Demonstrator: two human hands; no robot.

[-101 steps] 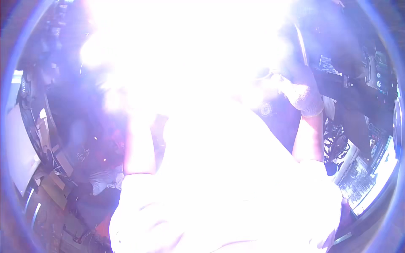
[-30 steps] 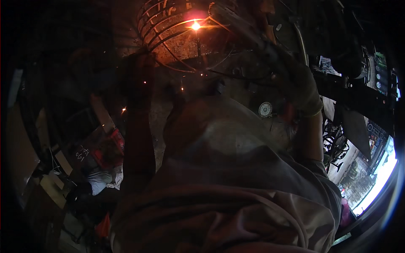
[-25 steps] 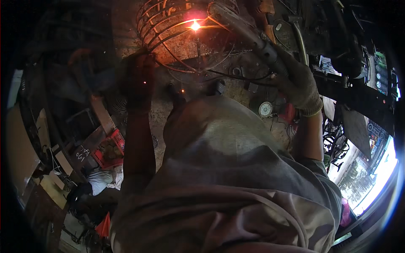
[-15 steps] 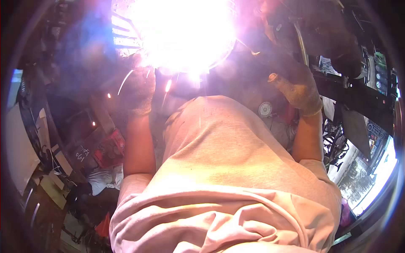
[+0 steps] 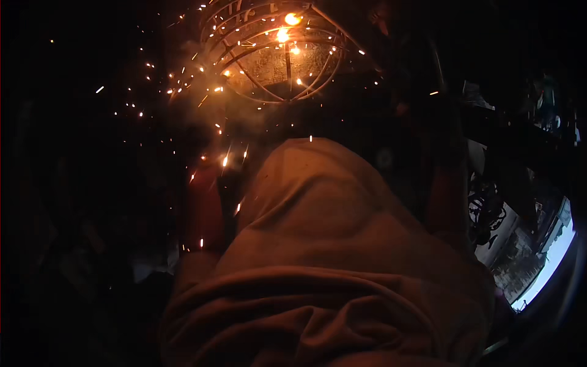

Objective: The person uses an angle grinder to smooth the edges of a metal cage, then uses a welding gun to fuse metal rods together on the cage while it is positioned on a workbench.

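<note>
Neither hand shows clearly in the dark, so whether the fingers are clenched, spread or holding anything cannot be told. The left forearm (image 5: pixel 205 211) rises as a dim reddish shape beside the person's shirt (image 5: pixel 330 263), its hand lost in smoke and sparks below the cage; the right forearm (image 5: pixel 446 196) is only a faint upright shadow on the other side, its hand hidden in blackness higher up. Ahead of both arms, at the top middle of the view, sits a round wire cage (image 5: pixel 284 52) of curved metal bars, lit by two glowing hot spots (image 5: pixel 282 35) near its upper part, with sparks (image 5: pixel 183 79) scattering to its left and downward. The cage looks stiff and fairly light for its size, an open frame of thin rods rather than a solid mass, and it is likely very hot around the glowing joints; the cooler outer bars low on the near rim seem the safer place to grip. At the far right edge a strip of daylight (image 5: pixel 544 257) shows.
</note>
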